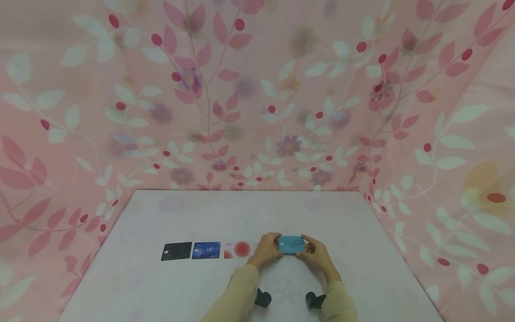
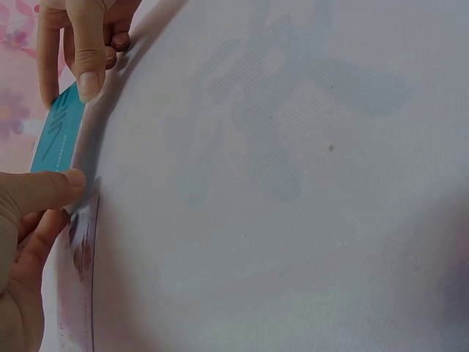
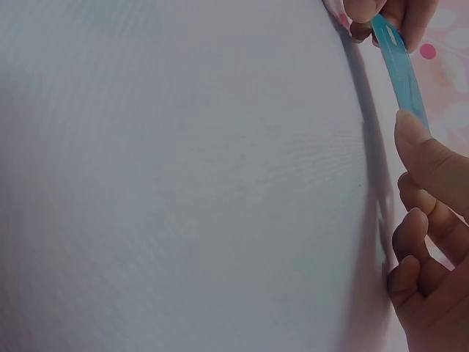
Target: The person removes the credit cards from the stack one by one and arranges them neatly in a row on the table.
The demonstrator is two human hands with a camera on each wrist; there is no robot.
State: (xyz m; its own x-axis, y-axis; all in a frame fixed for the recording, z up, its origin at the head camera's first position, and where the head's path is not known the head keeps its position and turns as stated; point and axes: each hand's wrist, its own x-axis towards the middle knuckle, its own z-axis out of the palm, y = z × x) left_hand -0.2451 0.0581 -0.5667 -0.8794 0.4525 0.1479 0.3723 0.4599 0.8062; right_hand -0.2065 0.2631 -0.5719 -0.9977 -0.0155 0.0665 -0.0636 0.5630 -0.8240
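A light blue bank card [image 1: 291, 244] is pinched by its two short ends, one hand on each side. My left hand [image 1: 267, 250] grips its left end between thumb and fingers. The right hand [image 1: 317, 257] does the same at the right end. In the left wrist view the card [image 2: 58, 136] is tilted, with a thumb on its near edge at both ends. In the right wrist view the card [image 3: 399, 70] shows almost edge-on. Just left of my left hand lies a white card with a red circle [image 1: 242, 249], its right part hidden behind the hand.
Further left in the same row lie a dark blue card marked VIP [image 1: 206, 250] and a black card [image 1: 176, 251]. A pale cloth covers the table [image 1: 193, 286]. Pink floral fabric [image 1: 249, 112] hangs behind and at both sides.
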